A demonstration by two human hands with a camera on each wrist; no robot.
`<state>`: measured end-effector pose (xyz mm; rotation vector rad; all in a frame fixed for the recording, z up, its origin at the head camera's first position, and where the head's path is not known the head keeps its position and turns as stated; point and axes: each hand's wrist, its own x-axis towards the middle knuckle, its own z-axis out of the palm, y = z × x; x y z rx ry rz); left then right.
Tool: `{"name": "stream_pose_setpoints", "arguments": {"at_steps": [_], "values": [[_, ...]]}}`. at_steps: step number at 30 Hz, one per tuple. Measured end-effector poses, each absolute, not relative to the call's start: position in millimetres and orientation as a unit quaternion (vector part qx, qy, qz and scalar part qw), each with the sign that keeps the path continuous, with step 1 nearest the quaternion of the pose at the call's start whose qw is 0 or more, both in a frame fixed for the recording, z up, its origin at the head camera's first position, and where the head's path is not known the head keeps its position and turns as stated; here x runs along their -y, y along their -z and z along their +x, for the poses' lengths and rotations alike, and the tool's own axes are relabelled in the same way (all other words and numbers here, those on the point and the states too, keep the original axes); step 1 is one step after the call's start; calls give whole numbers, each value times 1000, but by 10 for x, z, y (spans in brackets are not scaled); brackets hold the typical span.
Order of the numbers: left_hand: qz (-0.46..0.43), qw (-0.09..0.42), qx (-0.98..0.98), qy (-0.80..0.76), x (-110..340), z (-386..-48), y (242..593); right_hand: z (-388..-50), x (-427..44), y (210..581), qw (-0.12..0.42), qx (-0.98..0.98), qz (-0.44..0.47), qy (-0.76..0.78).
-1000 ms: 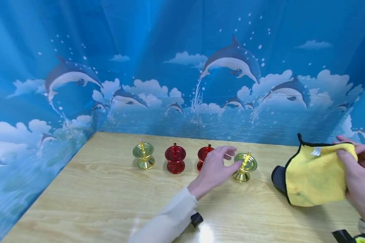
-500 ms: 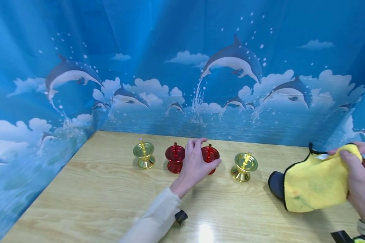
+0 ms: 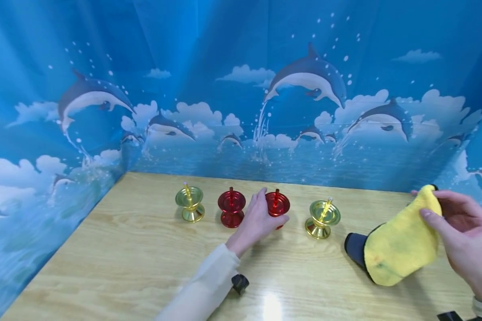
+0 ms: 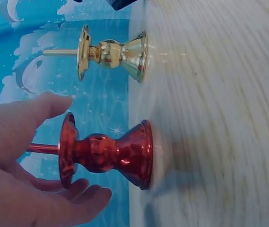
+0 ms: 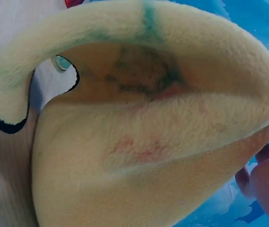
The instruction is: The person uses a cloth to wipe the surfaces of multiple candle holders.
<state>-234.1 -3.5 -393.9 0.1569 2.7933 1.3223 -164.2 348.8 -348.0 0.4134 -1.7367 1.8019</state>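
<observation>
In the head view, my left hand (image 3: 254, 225) is around the dish of a shiny red oil lamp (image 3: 278, 203), which stands upright on the table. The left wrist view shows the thumb just off one side of the dish of this red lamp (image 4: 101, 152), and the fingers close against the other side. My right hand (image 3: 467, 240) pinches the top of a yellow plush cloth (image 3: 401, 243) with a dark grey back and black edging. That cloth (image 5: 139, 156) fills the right wrist view, folded over and stained green and reddish.
To the left stand another red oil lamp (image 3: 231, 207) and a gold one (image 3: 190, 205). A second gold oil lamp (image 3: 321, 218) stands between the left hand and the cloth. Behind the wooden table (image 3: 144, 267) hangs a blue dolphin-print curtain (image 3: 225, 67).
My left hand has moved left from beside the right gold lamp to the red lamp, its thumb and fingers drawing in. My right hand has shifted left with the cloth, which folds more.
</observation>
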Motion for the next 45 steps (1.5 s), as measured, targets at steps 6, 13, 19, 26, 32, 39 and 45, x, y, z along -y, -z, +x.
{"name": "stream_pose_setpoints", "arguments": {"at_steps": [6,13,19,26,32,39,45], "values": [[41,30,-899,-435,25,-2387,3988,-1616,-3432,3532,326,762,98,-551],[33,34,-882,-469,32,-2426,4049,-1598,-3332,3542,334,823,49,-458],[48,24,-884,-465,56,-2417,4050,-1575,-3257,3549,328,814,91,-471],[101,38,-867,-487,112,-2346,3992,-1529,-3196,3555,285,770,142,-553],[176,56,-836,-516,147,-2226,3895,-1537,-3147,3609,187,617,307,-700],[236,63,-838,-488,134,-2076,3787,-1584,-2949,3616,167,597,377,-688],[282,63,-830,-478,105,-1991,3743,-1622,-2782,3626,114,592,417,-680]]}}
